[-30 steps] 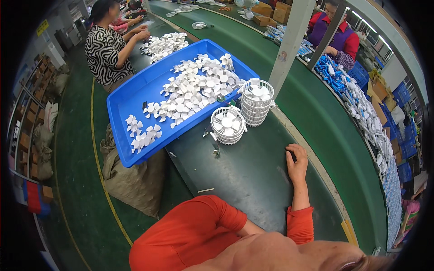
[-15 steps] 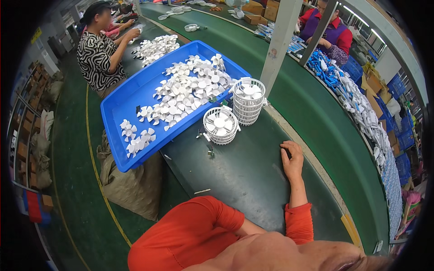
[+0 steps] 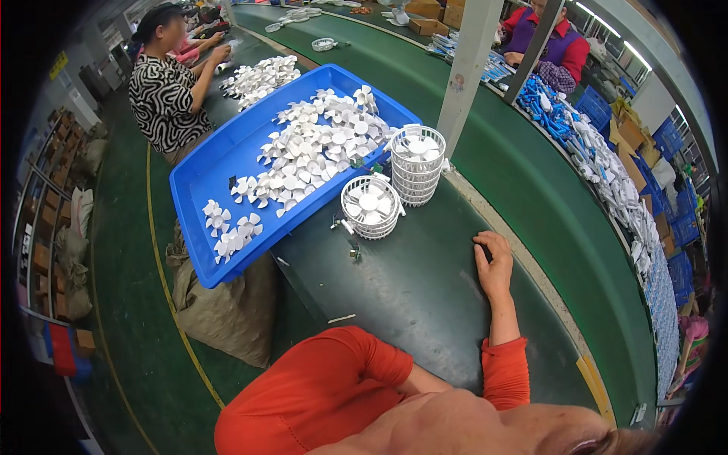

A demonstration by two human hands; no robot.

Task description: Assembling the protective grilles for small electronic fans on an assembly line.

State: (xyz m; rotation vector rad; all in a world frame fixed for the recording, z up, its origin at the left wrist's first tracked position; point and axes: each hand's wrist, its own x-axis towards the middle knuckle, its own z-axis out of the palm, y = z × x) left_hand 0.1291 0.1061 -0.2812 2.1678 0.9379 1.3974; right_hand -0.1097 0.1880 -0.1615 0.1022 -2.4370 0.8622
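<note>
My right hand (image 3: 493, 264) lies palm down on the dark green table (image 3: 409, 288), fingers pointing away from me, with nothing in it that I can see. My left hand is hidden; only its orange sleeve (image 3: 326, 387) shows, bent at the elbow close to my body. Farther up the table are a low stack of white round fan grilles (image 3: 370, 206) and a taller stack (image 3: 414, 164). Left of them, a big blue tray (image 3: 199, 189) holds several white fan blades (image 3: 318, 148). A few small parts (image 3: 353, 250) lie below the low stack.
A white post (image 3: 470, 68) rises behind the stacks. A stuffed sack (image 3: 220, 303) sits on the floor under the tray. A person in a black-and-white top (image 3: 163, 95) works at far left, another in red (image 3: 553, 42) across the belt. Blue-and-white parts (image 3: 607, 178) line the right side.
The view has shifted a little, so the tray and stacks sit slightly lower in the picture. My right hand has stayed on the table in the same spot.
</note>
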